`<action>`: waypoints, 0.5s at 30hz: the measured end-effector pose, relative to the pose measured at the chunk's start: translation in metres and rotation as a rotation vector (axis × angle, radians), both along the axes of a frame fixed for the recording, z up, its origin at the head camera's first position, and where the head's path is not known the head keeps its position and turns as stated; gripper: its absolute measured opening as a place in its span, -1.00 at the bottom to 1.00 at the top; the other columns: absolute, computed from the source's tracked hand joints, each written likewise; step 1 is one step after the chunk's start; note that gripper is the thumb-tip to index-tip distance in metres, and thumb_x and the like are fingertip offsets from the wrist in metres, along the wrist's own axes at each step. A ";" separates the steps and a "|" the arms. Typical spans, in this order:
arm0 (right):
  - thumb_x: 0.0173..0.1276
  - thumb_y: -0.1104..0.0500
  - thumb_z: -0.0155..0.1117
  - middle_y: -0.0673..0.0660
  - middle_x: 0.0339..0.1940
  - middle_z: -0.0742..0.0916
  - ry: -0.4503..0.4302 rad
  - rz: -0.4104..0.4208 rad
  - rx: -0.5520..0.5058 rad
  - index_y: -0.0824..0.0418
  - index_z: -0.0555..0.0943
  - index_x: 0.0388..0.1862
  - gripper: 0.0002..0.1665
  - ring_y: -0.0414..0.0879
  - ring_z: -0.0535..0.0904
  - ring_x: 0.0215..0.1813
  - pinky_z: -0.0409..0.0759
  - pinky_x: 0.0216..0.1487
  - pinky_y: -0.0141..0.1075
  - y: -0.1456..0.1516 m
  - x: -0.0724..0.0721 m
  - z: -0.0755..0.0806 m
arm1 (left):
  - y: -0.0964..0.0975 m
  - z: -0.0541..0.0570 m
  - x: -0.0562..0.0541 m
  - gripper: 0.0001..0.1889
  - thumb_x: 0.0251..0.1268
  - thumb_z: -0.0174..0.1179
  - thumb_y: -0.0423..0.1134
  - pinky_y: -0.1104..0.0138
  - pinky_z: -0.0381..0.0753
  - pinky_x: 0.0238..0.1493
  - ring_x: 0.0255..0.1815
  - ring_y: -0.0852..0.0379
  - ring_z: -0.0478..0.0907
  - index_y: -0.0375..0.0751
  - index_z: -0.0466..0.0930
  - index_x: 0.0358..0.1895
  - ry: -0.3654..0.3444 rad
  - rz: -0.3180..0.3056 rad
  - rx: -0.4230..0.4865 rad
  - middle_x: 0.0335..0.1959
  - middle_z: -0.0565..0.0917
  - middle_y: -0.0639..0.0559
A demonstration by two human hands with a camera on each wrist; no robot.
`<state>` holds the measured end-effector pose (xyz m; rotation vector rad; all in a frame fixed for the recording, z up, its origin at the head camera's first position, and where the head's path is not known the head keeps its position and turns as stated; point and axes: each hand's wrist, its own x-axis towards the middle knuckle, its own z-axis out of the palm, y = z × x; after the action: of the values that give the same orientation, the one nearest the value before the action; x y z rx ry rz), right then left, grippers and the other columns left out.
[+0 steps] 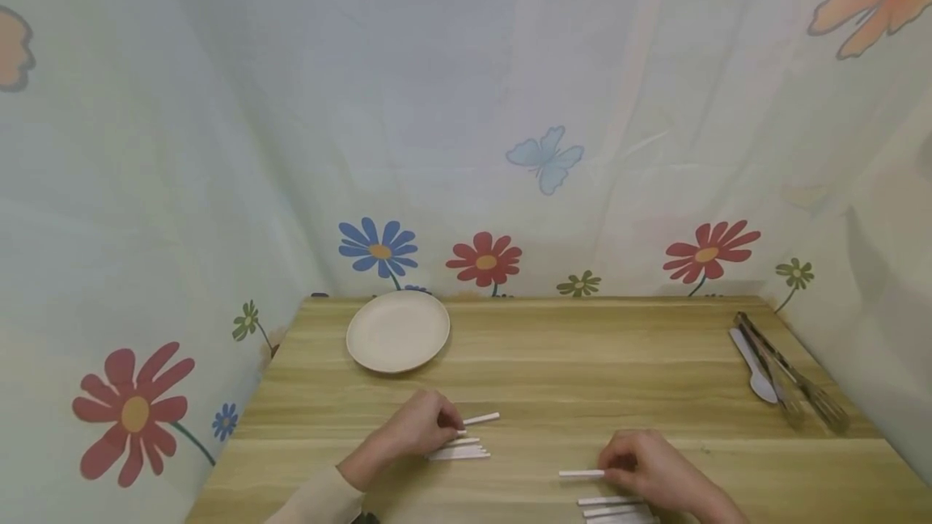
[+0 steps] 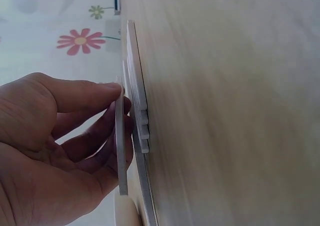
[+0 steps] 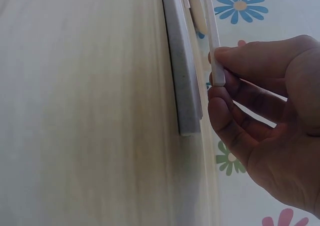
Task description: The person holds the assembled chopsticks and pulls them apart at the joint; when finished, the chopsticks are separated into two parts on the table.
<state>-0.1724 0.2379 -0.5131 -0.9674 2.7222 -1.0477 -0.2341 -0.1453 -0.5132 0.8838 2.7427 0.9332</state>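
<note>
My left hand is low over the table, pinching a thin white stick between thumb and fingers. Right beside and below it, several white sticks lie close together on the wood. To the right, the thumb and fingertips of my right hand pinch one end of another white stick, which points left, raised off the table. Under that hand lies a second group of white sticks, partly cut off by the head view's lower edge. The right wrist view shows the pinched stick apart from those below.
A round cream plate sits at the back left of the wooden table. Along the right side lie a white spoon and a wire whisk with a dark handle, beside another dark-handled utensil. A flower-printed curtain surrounds the table.
</note>
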 end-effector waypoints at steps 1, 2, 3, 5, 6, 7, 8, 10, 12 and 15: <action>0.17 0.19 0.44 -0.16 -0.40 0.71 0.019 0.003 -0.003 -0.03 0.72 -0.37 -0.91 -0.44 0.52 -0.32 0.51 -0.34 -0.40 0.000 0.000 0.000 | 0.000 0.001 0.000 -0.92 0.03 0.35 -0.41 0.50 0.49 -0.44 -0.51 0.42 0.50 -0.16 0.77 -0.40 0.003 0.003 -0.002 -0.50 0.74 0.16; 0.17 0.20 0.44 -0.16 -0.41 0.71 0.036 0.007 -0.007 -0.03 0.72 -0.38 -0.90 -0.44 0.52 -0.32 0.51 -0.34 -0.40 0.000 0.000 0.000 | 0.001 0.001 0.000 -0.91 0.03 0.35 -0.41 0.50 0.49 -0.44 -0.51 0.42 0.49 -0.15 0.77 -0.40 0.008 0.004 -0.006 -0.50 0.73 0.16; 0.16 0.21 0.45 -0.17 -0.41 0.71 0.053 0.010 -0.010 -0.04 0.72 -0.38 -0.88 -0.44 0.51 -0.32 0.51 -0.34 -0.40 0.000 -0.001 -0.001 | 0.001 0.002 0.000 -0.91 0.02 0.35 -0.41 0.50 0.48 -0.45 -0.52 0.42 0.49 -0.14 0.77 -0.41 0.013 0.006 -0.011 -0.51 0.73 0.17; 0.15 0.22 0.45 -0.18 -0.42 0.70 0.067 0.017 -0.015 -0.04 0.72 -0.39 -0.87 -0.45 0.51 -0.32 0.51 -0.35 -0.40 -0.001 -0.001 -0.002 | 0.001 0.002 0.000 -0.91 0.01 0.35 -0.41 0.51 0.48 -0.46 -0.53 0.42 0.48 -0.14 0.77 -0.41 0.014 0.007 -0.016 -0.52 0.72 0.18; 0.15 0.22 0.45 -0.18 -0.42 0.70 0.071 0.022 -0.017 -0.04 0.71 -0.39 -0.87 -0.45 0.51 -0.32 0.50 -0.35 -0.40 -0.001 -0.001 -0.002 | 0.001 0.002 0.000 -0.90 0.00 0.35 -0.41 0.51 0.47 -0.46 -0.54 0.43 0.47 -0.13 0.77 -0.41 0.013 0.007 -0.020 -0.52 0.72 0.20; 0.16 0.21 0.45 -0.19 -0.42 0.70 0.072 0.027 -0.019 -0.03 0.71 -0.39 -0.88 -0.45 0.51 -0.33 0.50 -0.36 -0.41 -0.001 -0.001 -0.003 | 0.001 0.001 0.000 -0.90 -0.01 0.35 -0.41 0.51 0.47 -0.45 -0.53 0.43 0.47 -0.13 0.77 -0.41 0.013 0.005 -0.023 -0.52 0.72 0.21; 0.16 0.21 0.44 -0.21 -0.42 0.69 0.070 0.031 -0.020 -0.03 0.71 -0.39 -0.88 -0.45 0.51 -0.33 0.50 -0.36 -0.41 -0.001 -0.001 -0.003 | 0.001 0.001 0.000 -0.89 -0.01 0.35 -0.41 0.51 0.47 -0.45 -0.53 0.44 0.47 -0.12 0.77 -0.41 0.013 0.004 -0.025 -0.53 0.71 0.22; 0.17 0.21 0.44 -0.24 -0.41 0.68 0.063 0.038 -0.024 -0.02 0.70 -0.38 -0.89 -0.46 0.50 -0.33 0.50 -0.37 -0.42 -0.001 -0.001 -0.004 | 0.001 0.000 0.000 -0.89 -0.01 0.35 -0.41 0.51 0.46 -0.43 -0.52 0.44 0.47 -0.11 0.77 -0.41 0.012 0.002 -0.027 -0.52 0.71 0.22; 0.18 0.20 0.43 -0.25 -0.41 0.68 0.061 0.044 -0.029 -0.02 0.70 -0.38 -0.90 -0.47 0.50 -0.34 0.49 -0.38 -0.43 -0.001 0.000 -0.004 | 0.000 -0.001 0.000 -0.88 -0.01 0.35 -0.41 0.51 0.46 -0.43 -0.51 0.44 0.46 -0.11 0.77 -0.41 0.012 -0.001 -0.028 -0.52 0.71 0.23; 0.18 0.19 0.43 -0.25 -0.40 0.68 0.039 0.041 -0.024 -0.03 0.71 -0.38 -0.90 -0.46 0.50 -0.33 0.50 -0.37 -0.43 -0.001 -0.001 -0.004 | 0.000 -0.002 0.000 -0.88 -0.01 0.36 -0.40 0.51 0.46 -0.42 -0.49 0.44 0.47 -0.09 0.77 -0.41 0.021 -0.003 -0.031 -0.51 0.72 0.24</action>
<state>-0.1730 0.2374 -0.5171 -1.0534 2.7144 -1.0682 -0.2340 -0.1451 -0.5154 0.8966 2.7646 0.8837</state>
